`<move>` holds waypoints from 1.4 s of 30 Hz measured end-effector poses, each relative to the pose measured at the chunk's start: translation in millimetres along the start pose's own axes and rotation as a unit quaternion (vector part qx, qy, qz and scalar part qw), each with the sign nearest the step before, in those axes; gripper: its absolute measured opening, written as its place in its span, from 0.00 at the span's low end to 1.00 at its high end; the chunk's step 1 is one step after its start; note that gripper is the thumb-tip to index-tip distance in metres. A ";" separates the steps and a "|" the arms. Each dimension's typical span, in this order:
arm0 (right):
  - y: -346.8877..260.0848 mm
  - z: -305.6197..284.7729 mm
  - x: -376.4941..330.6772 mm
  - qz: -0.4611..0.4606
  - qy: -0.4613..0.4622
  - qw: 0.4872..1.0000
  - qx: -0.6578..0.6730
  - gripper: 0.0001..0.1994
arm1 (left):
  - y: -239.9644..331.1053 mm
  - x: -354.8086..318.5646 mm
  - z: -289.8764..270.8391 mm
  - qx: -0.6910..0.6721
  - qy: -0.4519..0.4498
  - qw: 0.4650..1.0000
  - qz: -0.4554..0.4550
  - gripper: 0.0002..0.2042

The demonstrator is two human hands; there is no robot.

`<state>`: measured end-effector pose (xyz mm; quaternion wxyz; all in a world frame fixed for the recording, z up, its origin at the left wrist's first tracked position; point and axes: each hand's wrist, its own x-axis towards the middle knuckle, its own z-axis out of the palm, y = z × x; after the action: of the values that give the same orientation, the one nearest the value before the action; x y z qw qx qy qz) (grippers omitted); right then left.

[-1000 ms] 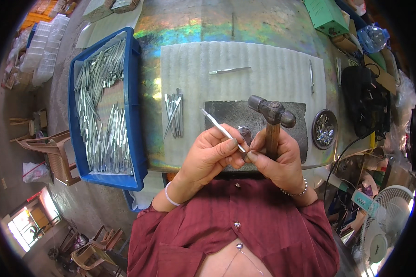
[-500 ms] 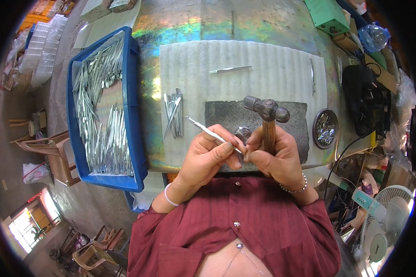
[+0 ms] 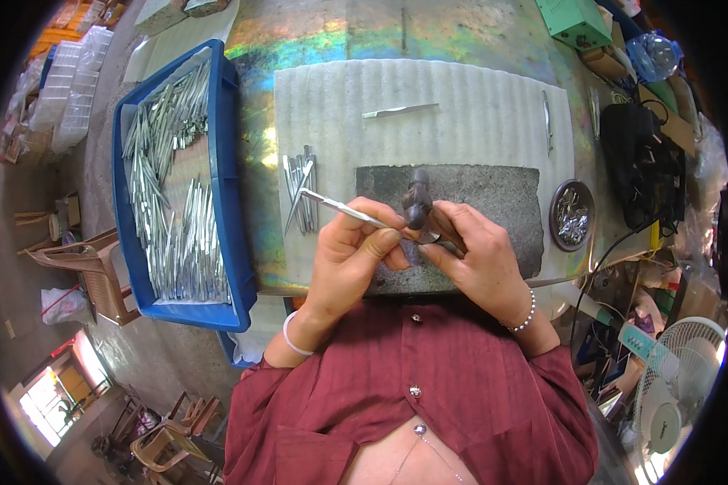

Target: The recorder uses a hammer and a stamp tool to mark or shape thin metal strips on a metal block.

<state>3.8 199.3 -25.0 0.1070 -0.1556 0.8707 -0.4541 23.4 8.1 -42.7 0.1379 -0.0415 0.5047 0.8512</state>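
My left hand (image 3: 346,257) is closed on a slim silver metal piece (image 3: 333,204), pinching it between thumb and fingers with one end sticking out to the left. My right hand (image 3: 487,257) grips a ball-peen hammer (image 3: 418,198) by its wooden handle, high up near the head. The dark hammer head stands over the inner end of the piece, close to my left fingertips. Whether they touch is hidden. Both hands are above the near part of a dark grey stone slab (image 3: 493,190). Left of the slab lies a small bundle of similar silver pieces (image 3: 303,210).
A white foam sheet (image 3: 477,89) lies under the slab, with one silver piece (image 3: 400,111) on it. On the left is a blue tray (image 3: 227,194) of many silver pieces. A round dark dish (image 3: 555,226) of small metal bits and a black bag (image 3: 632,153) are at right.
The hammer has turned, its head swinging left and down over the piece. My right hand has shifted up and left. The silver piece in my left hand has moved a little left and up.
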 end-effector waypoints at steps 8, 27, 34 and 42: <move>12.8 -11.2 -18.0 0.084 0.039 0.990 0.111 0.17 | -8.4 3.8 10.6 0.161 -0.005 0.986 0.032 0.03; 17.5 -15.2 -23.2 0.128 0.045 0.974 0.181 0.12 | -11.5 3.0 18.2 0.255 0.021 0.962 0.096 0.02; 19.0 -13.0 -22.9 0.103 0.043 0.978 0.175 0.12 | -10.9 4.0 17.9 0.246 0.028 0.965 0.084 0.02; 18.0 -14.0 -22.9 0.104 0.042 0.980 0.163 0.12 | -10.2 3.5 18.3 0.236 0.038 0.968 0.071 0.02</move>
<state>17.4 228.1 -30.9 0.1410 -0.0252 0.8002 -0.5824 24.1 29.4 -43.2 0.0637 -0.0035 0.6981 0.7132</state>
